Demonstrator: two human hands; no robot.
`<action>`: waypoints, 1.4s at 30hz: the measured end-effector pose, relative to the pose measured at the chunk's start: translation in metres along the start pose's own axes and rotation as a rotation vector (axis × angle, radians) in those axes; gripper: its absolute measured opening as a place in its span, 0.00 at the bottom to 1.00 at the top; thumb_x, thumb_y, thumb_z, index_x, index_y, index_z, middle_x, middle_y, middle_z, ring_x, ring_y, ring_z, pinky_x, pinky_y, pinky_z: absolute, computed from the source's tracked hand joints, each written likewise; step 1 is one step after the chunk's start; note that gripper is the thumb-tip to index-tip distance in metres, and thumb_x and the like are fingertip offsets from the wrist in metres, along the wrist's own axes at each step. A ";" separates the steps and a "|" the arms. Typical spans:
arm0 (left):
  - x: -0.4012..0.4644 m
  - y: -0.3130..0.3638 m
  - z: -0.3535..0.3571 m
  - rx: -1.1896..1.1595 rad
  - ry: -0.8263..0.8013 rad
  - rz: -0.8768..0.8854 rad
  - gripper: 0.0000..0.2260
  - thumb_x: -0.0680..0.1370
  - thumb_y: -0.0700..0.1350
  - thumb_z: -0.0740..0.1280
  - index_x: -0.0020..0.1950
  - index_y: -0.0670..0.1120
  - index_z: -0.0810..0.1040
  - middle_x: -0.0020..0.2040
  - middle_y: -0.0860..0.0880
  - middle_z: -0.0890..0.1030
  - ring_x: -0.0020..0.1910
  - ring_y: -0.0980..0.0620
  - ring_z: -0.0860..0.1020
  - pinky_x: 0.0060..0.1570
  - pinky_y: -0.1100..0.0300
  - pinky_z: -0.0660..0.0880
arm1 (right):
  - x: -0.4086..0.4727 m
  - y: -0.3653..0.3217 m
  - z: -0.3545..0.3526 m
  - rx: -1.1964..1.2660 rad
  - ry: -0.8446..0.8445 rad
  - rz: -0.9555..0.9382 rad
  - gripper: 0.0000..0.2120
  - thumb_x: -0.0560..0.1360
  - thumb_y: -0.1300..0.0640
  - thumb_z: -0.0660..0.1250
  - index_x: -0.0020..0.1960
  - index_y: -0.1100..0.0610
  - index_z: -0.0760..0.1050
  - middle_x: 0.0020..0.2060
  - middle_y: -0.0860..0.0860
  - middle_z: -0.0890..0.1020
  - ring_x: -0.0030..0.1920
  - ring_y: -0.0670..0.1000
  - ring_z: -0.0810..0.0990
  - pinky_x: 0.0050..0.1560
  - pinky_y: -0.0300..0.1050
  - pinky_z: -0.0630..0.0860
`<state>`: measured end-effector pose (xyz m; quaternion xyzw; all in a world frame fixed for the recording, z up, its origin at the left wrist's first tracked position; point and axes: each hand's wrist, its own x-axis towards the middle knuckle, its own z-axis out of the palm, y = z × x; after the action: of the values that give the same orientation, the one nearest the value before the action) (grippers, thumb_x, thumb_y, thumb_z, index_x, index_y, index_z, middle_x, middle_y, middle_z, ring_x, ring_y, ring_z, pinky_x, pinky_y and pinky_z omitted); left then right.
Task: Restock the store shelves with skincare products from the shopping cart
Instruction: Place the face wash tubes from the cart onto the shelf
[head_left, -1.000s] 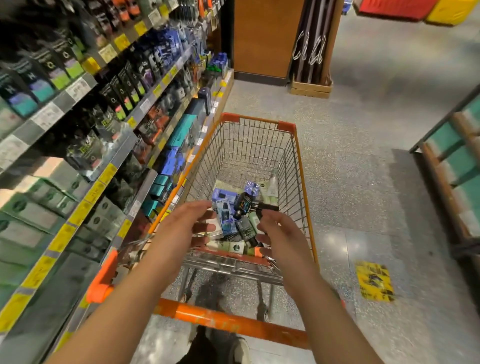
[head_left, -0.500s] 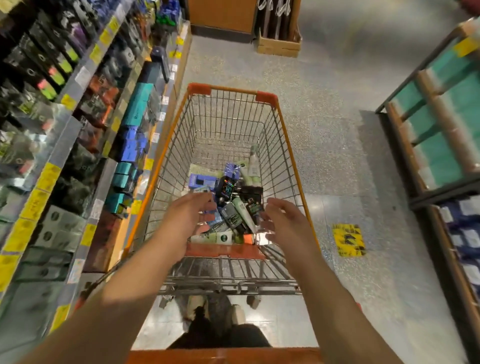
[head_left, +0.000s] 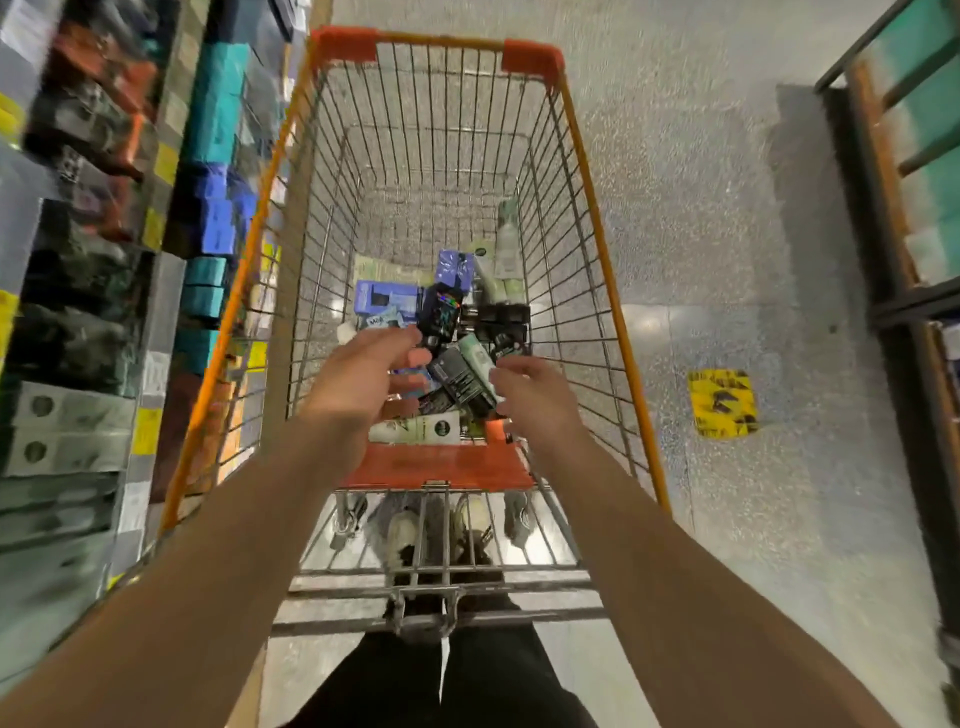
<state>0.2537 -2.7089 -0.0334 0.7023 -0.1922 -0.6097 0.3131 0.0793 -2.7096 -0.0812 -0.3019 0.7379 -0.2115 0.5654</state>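
Observation:
An orange-rimmed wire shopping cart (head_left: 587, 171) stands in front of me. At its near end lies a pile of skincare products: a blue box (head_left: 387, 299), a black box with coloured print (head_left: 441, 312), a dark tube (head_left: 460, 379) and a white tube (head_left: 415, 430). My left hand (head_left: 358, 379) hovers over the pile's left side with fingers loosely bent, holding nothing. My right hand (head_left: 535, 395) reaches in at the pile's right side, fingers relaxed near the dark tube; I cannot tell whether it touches it.
Store shelves (head_left: 156, 270) with teal, blue, black and grey boxes run along the left, close to the cart. Another shelf unit (head_left: 914, 208) stands at the right. A yellow floor sticker (head_left: 722, 402) lies on the speckled floor. My feet show under the cart's near end.
The view has tilted down and closer over the cart. Both hands have moved further forward over the product pile. Neither hand has taken hold of anything.

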 end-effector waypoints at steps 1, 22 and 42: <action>0.007 -0.002 0.003 -0.002 0.009 -0.016 0.10 0.82 0.52 0.68 0.61 0.50 0.81 0.53 0.52 0.87 0.48 0.49 0.85 0.54 0.48 0.81 | 0.009 0.001 0.006 0.007 -0.007 0.012 0.20 0.70 0.41 0.72 0.59 0.47 0.80 0.52 0.49 0.84 0.50 0.54 0.84 0.58 0.59 0.82; 0.088 -0.045 0.022 0.011 0.057 -0.181 0.07 0.83 0.50 0.67 0.57 0.52 0.83 0.49 0.54 0.87 0.47 0.52 0.85 0.49 0.53 0.82 | 0.171 0.104 0.080 -0.480 0.181 -0.060 0.25 0.76 0.58 0.71 0.72 0.56 0.72 0.66 0.60 0.73 0.64 0.59 0.74 0.64 0.50 0.72; 0.098 -0.036 0.019 0.024 0.022 -0.181 0.08 0.83 0.50 0.65 0.58 0.51 0.81 0.52 0.51 0.85 0.43 0.52 0.82 0.50 0.55 0.81 | 0.162 0.102 0.075 -0.293 0.241 -0.056 0.13 0.81 0.57 0.65 0.63 0.60 0.80 0.48 0.57 0.84 0.46 0.57 0.83 0.40 0.45 0.74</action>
<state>0.2494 -2.7508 -0.1308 0.7273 -0.1319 -0.6253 0.2503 0.1013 -2.7441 -0.2830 -0.3738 0.8145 -0.1518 0.4169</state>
